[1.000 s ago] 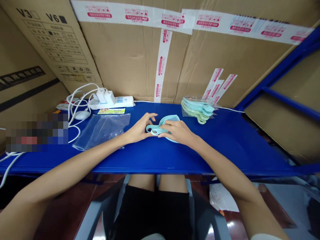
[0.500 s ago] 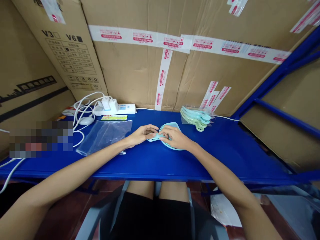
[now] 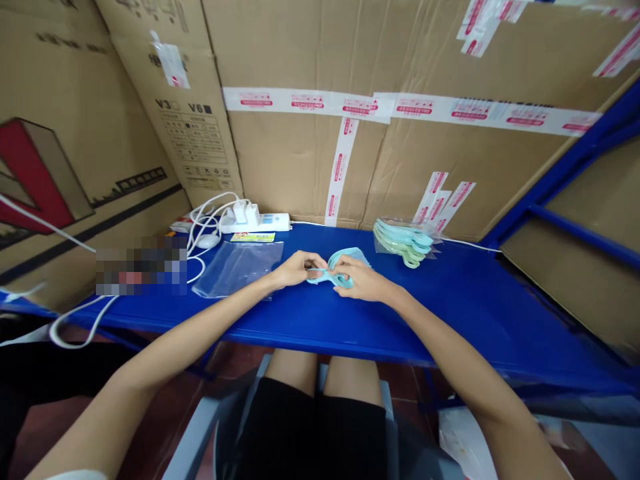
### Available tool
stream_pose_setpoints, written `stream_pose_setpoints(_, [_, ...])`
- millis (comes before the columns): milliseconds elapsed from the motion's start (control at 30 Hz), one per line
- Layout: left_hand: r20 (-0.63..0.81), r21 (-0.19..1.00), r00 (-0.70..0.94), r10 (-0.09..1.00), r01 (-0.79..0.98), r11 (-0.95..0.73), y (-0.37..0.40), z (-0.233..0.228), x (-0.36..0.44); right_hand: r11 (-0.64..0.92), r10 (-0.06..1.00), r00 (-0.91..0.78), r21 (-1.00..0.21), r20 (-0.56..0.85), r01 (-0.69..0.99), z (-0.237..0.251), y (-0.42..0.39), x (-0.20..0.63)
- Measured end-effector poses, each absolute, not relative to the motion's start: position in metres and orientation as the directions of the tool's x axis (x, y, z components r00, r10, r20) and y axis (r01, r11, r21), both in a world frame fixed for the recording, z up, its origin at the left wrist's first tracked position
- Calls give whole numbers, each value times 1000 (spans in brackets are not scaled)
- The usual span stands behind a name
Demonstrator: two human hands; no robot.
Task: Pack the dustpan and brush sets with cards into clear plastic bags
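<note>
Cardboard fills most of the view — big cartons (image 3: 310, 153) crossed with red-and-white printed tape (image 3: 350, 105) stand behind and to the left of a blue shelf board (image 3: 450, 307). Over the last second the view has swung up and to the right, so more carton and less lap shows; the things on the board have not moved.

A clear plastic bag (image 3: 237, 267) lies flat left of centre, with a white power strip (image 3: 260, 220) and looped white cables (image 3: 203, 230) behind it. To the right, well apart from the hands, sits a stack of pale green and blue masks (image 3: 405, 240) in clear wrap.

What has changed is the hands. A second ago the left hand (image 3: 295, 269) was spread open beside the light blue mask (image 3: 345, 263); now its fingers have closed in, thumb and forefinger pinching the mask's ear loop end. The right hand (image 3: 363, 280) has gone from pressing flat to gripping, fingertips curled on the same end, just beside the left. The mask rests at the middle of the board, its near end raised slightly between the two pinches — it reads as being folded or gathered rather than smoothed.
</note>
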State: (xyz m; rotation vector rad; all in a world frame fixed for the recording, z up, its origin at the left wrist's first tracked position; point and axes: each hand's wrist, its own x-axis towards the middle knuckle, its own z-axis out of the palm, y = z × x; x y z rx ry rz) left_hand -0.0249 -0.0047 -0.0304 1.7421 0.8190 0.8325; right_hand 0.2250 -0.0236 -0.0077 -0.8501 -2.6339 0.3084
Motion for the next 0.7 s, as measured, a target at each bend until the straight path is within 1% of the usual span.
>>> stream_pose_setpoints(67, [215, 877, 545, 810, 257, -406, -13, -24, -34, 819, 573, -766, -236, 292, 523, -6, -22, 228])
stream_pose_setpoints(100, [249, 808, 522, 816, 352, -472, -19, -22, -41, 824, 566, -768, -206, 301, 527, -6, -20, 231])
stream_pose_setpoints(133, [288, 709, 476, 831, 477, -519, -25, -21, -51, 826, 563, -768, -186, 306, 532, -5, -18, 234])
stream_pose_setpoints(167, [330, 583, 409, 851, 621, -524, -32, -21, -63, 825, 564, -766, -177, 309, 536, -5, -15, 238])
stream_pose_setpoints(200, [371, 435, 326, 870, 766, -473, -38, -23, -76, 820, 571, -760, -178, 311, 544, -4, -12, 242])
stream_pose_setpoints(233, [393, 297, 231, 890, 884, -361, -43, -25, -92, 810, 585, -749, -188, 310, 555, -4, -9, 246])
stream_pose_setpoints(267, [388, 189, 123, 913, 959, -210, -46, -28, -109, 798, 602, -738, -202, 304, 568, -4, -6, 249])
stream_pose_setpoints(300, [357, 111, 30, 933, 991, -75, -46, -30, -125, 785, 620, -727, -217, 294, 581, -4, -3, 252])
stream_pose_setpoints(333, [303, 55, -14, 953, 998, -2, -44, -31, -142, 772, 636, -716, -232, 287, 592, -4, -1, 255])
stream_pose_setpoints(367, [235, 25, -7, 972, 1000, 1, -40, -29, -157, 760, 650, -706, -245, 283, 601, -3, 0, 257])
stream_pose_setpoints(400, [157, 23, 57, 986, 998, -61, -34, -26, -170, 753, 658, -698, -256, 283, 606, -2, 1, 258])
stream_pose_setpoints(467, [-22, 87, 250, 968, 965, -248, -18, -12, -187, 755, 655, -696, -258, 294, 602, 0, 0, 258])
stream_pose_setpoints(500, [-91, 118, 316, 945, 945, -304, -9, -3, -189, 765, 644, -701, -248, 305, 595, 1, -2, 258])
stream_pose_setpoints(533, [-126, 118, 336, 933, 939, -322, 1, 6, -186, 776, 630, -709, -227, 317, 588, 2, -3, 258])
stream_pose_setpoints(567, [-115, 85, 317, 941, 947, -309, 11, 14, -179, 787, 615, -714, -196, 334, 585, 4, -4, 258])
stream_pose_setpoints(600, [-55, 22, 272, 961, 962, -271, 20, 19, -169, 792, 602, -716, -154, 354, 590, 5, -5, 259])
stream_pose_setpoints(633, [44, -54, 223, 974, 974, -220, 29, 22, -156, 792, 592, -715, -102, 373, 602, 5, -6, 261])
stream_pose_setpoints(667, [97, -93, 194, 976, 978, -185, 36, 20, -143, 788, 581, -715, -47, 390, 614, 5, -6, 264])
stream_pose_setpoints(700, [116, -109, 177, 977, 980, -165, 42, 16, -131, 783, 567, -719, 9, 402, 622, 5, -6, 268])
